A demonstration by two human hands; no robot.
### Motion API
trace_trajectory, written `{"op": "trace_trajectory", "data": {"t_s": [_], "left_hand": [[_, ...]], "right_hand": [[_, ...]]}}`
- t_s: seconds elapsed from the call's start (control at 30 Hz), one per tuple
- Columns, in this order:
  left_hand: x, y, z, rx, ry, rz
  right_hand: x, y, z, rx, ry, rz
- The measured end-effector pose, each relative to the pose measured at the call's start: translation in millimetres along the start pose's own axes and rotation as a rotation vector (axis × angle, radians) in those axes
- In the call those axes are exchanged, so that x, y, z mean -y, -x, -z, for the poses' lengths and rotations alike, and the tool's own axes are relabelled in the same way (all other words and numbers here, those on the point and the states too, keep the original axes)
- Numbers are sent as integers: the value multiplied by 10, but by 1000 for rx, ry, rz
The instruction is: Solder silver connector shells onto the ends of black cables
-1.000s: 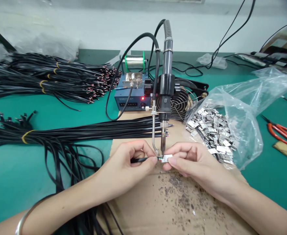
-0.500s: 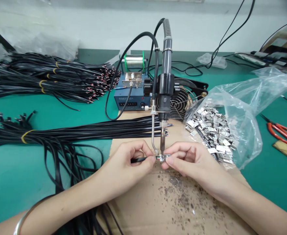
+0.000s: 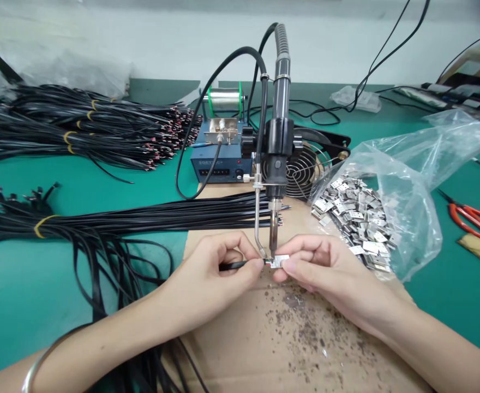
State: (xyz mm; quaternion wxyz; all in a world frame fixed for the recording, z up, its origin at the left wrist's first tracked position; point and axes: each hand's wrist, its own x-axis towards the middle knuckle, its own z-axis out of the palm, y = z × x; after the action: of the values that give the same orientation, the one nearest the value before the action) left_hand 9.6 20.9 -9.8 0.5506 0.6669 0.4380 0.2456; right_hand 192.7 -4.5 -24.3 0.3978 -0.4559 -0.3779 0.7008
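My left hand (image 3: 227,270) pinches a flat black cable (image 3: 234,266) close to its stripped end, where thin coloured wires show. Between the thumb and fingers of my right hand (image 3: 319,267) is a small silver metal connector (image 3: 280,261), probably a USB plug. The wire ends meet the connector's left edge. Right above that joint stands the tip of a mounted soldering iron (image 3: 273,234), and a thin metal solder feed tube (image 3: 257,218) curves down beside it. Whether the tip touches the joint I cannot tell.
A blue solder feeder (image 3: 219,158) carries a solder spool (image 3: 226,99). Behind the iron is a fan (image 3: 301,169). Bundled black cables (image 3: 113,128) lie left. A plastic bag (image 3: 415,229) of metal connectors (image 3: 358,218) and red-handled pliers (image 3: 471,218) are at right. Spotted cardboard (image 3: 240,333) lies beneath.
The connector has turned in my right hand and now shows a flat, plain silver face. Both hands have shifted very slightly right; the cable stays in my left hand.
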Motion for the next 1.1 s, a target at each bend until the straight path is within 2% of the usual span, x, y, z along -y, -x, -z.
{"op": "trace_trajectory", "data": {"t_s": [0.27, 0.43, 0.63, 0.87, 1.1], "left_hand": [[55, -36, 11, -16, -79, -42], [67, -38, 2, -29, -67, -34], [50, 9, -1, -27, -41, -3], [61, -5, 20, -31, -66, -107], [34, -3, -8, -18, -31, -19]], "right_hand": [[7, -21, -58, -72, 72, 0], [-35, -18, -43, -55, 103, 55], [-40, -23, -38, -57, 152, 47], [-30, -28, -50, -59, 159, 31], [-31, -19, -52, -70, 151, 25]]}}
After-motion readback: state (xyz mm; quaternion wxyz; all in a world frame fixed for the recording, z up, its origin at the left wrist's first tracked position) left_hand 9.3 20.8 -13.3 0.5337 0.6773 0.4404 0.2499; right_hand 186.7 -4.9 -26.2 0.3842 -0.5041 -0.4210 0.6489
